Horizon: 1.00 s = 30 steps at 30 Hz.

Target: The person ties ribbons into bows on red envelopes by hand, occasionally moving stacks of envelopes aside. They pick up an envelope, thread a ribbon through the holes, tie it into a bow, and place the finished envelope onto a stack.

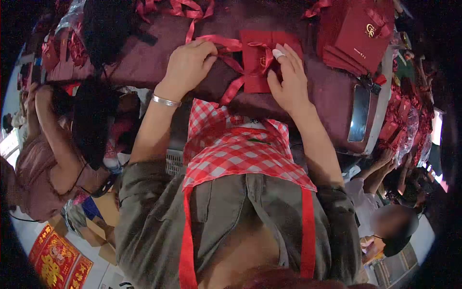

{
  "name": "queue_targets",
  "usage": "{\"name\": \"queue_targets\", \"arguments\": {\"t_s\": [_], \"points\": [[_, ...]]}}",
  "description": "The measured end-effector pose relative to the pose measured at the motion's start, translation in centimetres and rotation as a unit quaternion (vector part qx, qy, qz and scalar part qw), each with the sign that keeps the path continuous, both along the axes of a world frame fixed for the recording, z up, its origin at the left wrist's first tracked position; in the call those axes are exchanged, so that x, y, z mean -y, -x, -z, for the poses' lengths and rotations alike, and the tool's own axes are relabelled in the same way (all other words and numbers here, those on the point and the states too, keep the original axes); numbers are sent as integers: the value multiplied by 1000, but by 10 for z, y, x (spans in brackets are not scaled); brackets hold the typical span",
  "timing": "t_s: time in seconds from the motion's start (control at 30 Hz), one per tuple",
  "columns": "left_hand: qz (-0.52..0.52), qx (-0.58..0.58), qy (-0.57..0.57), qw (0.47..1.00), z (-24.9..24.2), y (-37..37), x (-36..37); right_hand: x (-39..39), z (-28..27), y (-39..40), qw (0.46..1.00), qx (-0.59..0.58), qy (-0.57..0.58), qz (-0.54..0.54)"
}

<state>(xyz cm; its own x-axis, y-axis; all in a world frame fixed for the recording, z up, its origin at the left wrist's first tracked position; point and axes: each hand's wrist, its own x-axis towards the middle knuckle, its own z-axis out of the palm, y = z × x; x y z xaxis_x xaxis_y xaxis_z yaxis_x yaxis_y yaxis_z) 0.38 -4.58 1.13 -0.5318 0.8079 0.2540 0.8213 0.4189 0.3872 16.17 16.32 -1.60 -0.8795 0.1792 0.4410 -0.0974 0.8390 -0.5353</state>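
Observation:
A flat dark-red gift bag [252, 83] with a gold logo lies on the table in front of me. A loose red ribbon [233, 90] trails from its left side, and more ribbon crosses its front. My left hand [191, 65], with a silver bangle at the wrist, is closed in a pinch on the ribbon, left of the bag. My right hand [291, 79] rests on the bag's right side, its thumb and fingers apart. One of its fingers wears a white covering at the tip, close to the ribbon.
A stack of red bags [358, 36] lies at the back right, with a phone [359, 113] near the table's right edge. More ribbon [185, 8] lies at the far side. Other people work at left and right; a dark bulky shape [108, 33] stands at left.

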Motion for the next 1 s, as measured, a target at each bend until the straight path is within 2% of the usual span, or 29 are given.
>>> {"name": "queue_targets", "arguments": {"t_s": [0.13,0.2,0.3,0.53,0.7,1.0], "points": [[13,-16,-23,1000,-6,-3,5,0,0,1,1000,9,-26,3],[-6,21,16,1000,-8,-8,5,0,0,0,1000,12,-23,1],[-27,38,16,999,-9,-13,4,0,-1,0,999,26,-26,3],[-31,31,20,999,-5,-12,4,-1,-1,1,999,36,-37,7],[-40,-76,32,996,-4,13,31,3,-5,1,998,48,-41,19],[-62,-70,46,995,3,8,34,0,-1,2,998,41,-49,10]]}}
